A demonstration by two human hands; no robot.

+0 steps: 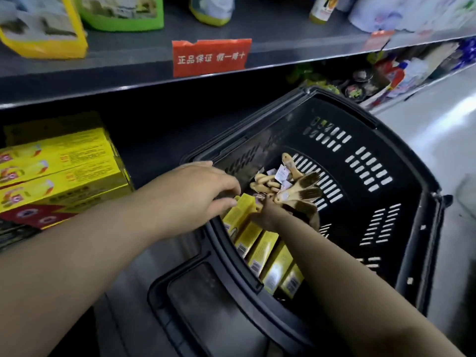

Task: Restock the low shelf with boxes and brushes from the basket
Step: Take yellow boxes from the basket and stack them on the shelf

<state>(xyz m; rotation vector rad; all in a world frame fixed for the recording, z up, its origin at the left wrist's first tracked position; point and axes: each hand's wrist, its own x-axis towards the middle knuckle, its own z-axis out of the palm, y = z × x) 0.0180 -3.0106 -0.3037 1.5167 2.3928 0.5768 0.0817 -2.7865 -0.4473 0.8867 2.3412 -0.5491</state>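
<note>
Head view shows the right hand (268, 215) grasping the far end of the leftmost yellow box (240, 215) inside the black basket (386, 155), with the left hand (198, 189) curled just above it, its grip unclear, brushes (296, 191) just beyond, and the low shelf (154, 155) open between the basket's left rim and the stacked boxes (61, 171).

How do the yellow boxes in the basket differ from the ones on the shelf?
The basket boxes stand on end, side by side, inside the black basket; the shelf boxes lie flat in a stack. The basket boxes show barcodes; the shelf boxes show red printing. Both are long yellow cartons.
</note>
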